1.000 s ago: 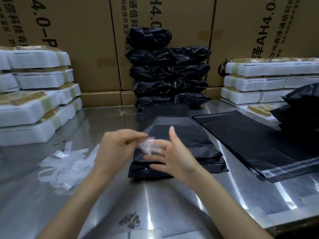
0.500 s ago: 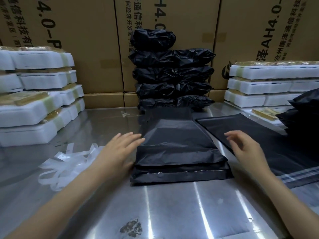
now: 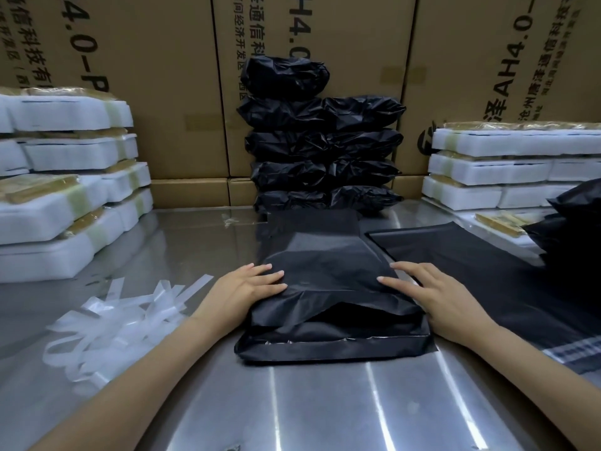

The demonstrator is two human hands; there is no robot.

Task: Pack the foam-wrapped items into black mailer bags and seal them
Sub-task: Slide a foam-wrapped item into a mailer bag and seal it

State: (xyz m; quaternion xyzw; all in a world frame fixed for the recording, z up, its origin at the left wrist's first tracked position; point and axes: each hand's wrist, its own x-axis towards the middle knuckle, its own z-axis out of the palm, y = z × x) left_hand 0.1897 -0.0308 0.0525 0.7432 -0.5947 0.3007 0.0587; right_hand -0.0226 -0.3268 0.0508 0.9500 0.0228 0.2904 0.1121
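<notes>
Sealing step, by the look of it: left hand (image 3: 247, 289) and right hand (image 3: 437, 297) lie flat, fingers straight, on either side of the filled mailer bag (image 3: 328, 288), in front of the packed stack (image 3: 322, 138). Next, press the flap closed.

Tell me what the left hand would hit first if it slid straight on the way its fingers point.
The left hand points right, already touching the packed black mailer bag; it would push straight into that.

Bare forearms, hands (image 3: 247, 289); no sleeves.
</notes>
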